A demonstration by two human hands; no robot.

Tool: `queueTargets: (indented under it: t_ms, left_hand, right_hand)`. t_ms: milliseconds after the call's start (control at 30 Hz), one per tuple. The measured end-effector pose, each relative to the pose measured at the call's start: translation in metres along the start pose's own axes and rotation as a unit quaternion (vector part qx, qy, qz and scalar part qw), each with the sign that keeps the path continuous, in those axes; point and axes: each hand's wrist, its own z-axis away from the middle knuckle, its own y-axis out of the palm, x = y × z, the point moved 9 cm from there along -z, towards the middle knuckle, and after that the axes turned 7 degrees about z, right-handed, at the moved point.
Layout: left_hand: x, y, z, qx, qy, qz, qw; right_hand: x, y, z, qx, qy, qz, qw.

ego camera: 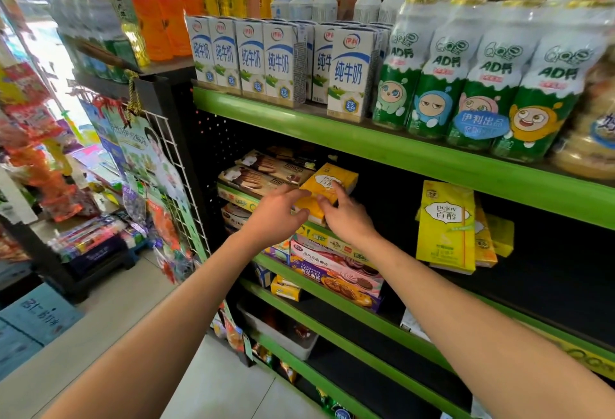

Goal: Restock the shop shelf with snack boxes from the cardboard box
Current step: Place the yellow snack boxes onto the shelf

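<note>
Both hands are stretched out to the middle level of the green shelf [416, 156]. The left hand [274, 215] is held with fingers mostly straight, and its fingertips are laid against the left side of a yellow snack box [327, 185]. The right hand [346, 215] is placed on the same box from the front, with the fingers bent over its top face and the thumb at its lower edge, so the box is gripped between the two hands. The box is tilted and rests on a pile of flat biscuit boxes [332, 269] just below both hands. Just left of the left hand, brown chocolate biscuit packs [263, 169] are stacked. Well to the right of the right hand, upright yellow Pejoy boxes [446, 225] are seen, apart from the held box. Above the hands, on the upper level, white milk cartons [279, 62] are lined up, and green AD calcium drink bottles [482, 86] stand further right.
</note>
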Motion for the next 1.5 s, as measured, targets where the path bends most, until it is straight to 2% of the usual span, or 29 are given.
queueTargets:
  t_ms: [200, 300, 367, 433, 533, 633, 700, 800, 867, 967, 1033, 1167, 1267, 1367, 1500]
  left_hand:
    - [-0.015, 0.011, -0.008, 0.036, 0.008, -0.062, 0.997]
    - [-0.018, 0.013, -0.011, 0.050, 0.004, -0.072, 0.996]
    - [-0.024, 0.010, -0.012, 0.037, 0.010, -0.082, 0.996]
    - [-0.044, 0.004, -0.009, -0.018, 0.057, -0.085, 0.995]
    - [-0.087, 0.008, -0.002, -0.064, 0.120, -0.004, 0.991]
    - [-0.113, 0.040, -0.008, -0.008, 0.092, 0.098, 0.991]
    - [-0.121, 0.067, -0.016, 0.043, 0.042, 0.140, 0.988]
    - [-0.128, 0.108, -0.026, 0.121, -0.036, 0.202, 0.971]
    - [-0.134, 0.133, -0.029, 0.163, -0.080, 0.258, 0.949]
    - [-0.146, 0.159, -0.028, 0.200, -0.127, 0.344, 0.909]
    - [-0.155, 0.167, -0.028, 0.202, -0.134, 0.387, 0.890]
    - [-0.153, 0.172, -0.029, 0.183, -0.161, 0.449, 0.860]
    - [-0.138, 0.164, -0.033, 0.140, -0.200, 0.519, 0.819]
    - [-0.116, 0.143, -0.043, 0.081, -0.216, 0.501, 0.834]
    - [-0.098, 0.125, -0.046, 0.046, -0.203, 0.529, 0.823]
  right_hand:
    - [0.000, -0.005, 0.006, 0.027, -0.011, -0.060, 0.998]
    - [0.000, -0.013, 0.021, 0.024, -0.026, -0.054, 0.998]
    - [0.001, -0.027, 0.037, -0.003, -0.057, -0.031, 0.998]
    - [-0.001, -0.048, 0.055, -0.054, -0.093, -0.003, 0.994]
    - [-0.017, -0.082, 0.086, -0.134, -0.131, 0.028, 0.982]
    - [-0.047, -0.109, 0.105, -0.182, -0.119, 0.078, 0.973]
    - [-0.070, -0.127, 0.112, -0.220, -0.091, 0.118, 0.964]
    - [-0.112, -0.153, 0.115, -0.261, -0.013, 0.125, 0.957]
    - [-0.143, -0.160, 0.113, -0.249, 0.057, 0.111, 0.960]
    - [-0.184, -0.152, 0.109, -0.183, 0.152, -0.004, 0.971]
    - [-0.193, -0.143, 0.109, -0.162, 0.170, -0.094, 0.968]
    - [-0.201, -0.139, 0.111, -0.172, 0.180, -0.197, 0.948]
    - [-0.218, -0.136, 0.110, -0.162, 0.222, -0.307, 0.911]
    - [-0.224, -0.131, 0.113, -0.144, 0.246, -0.454, 0.844]
    - [-0.220, -0.121, 0.118, -0.129, 0.217, -0.533, 0.808]
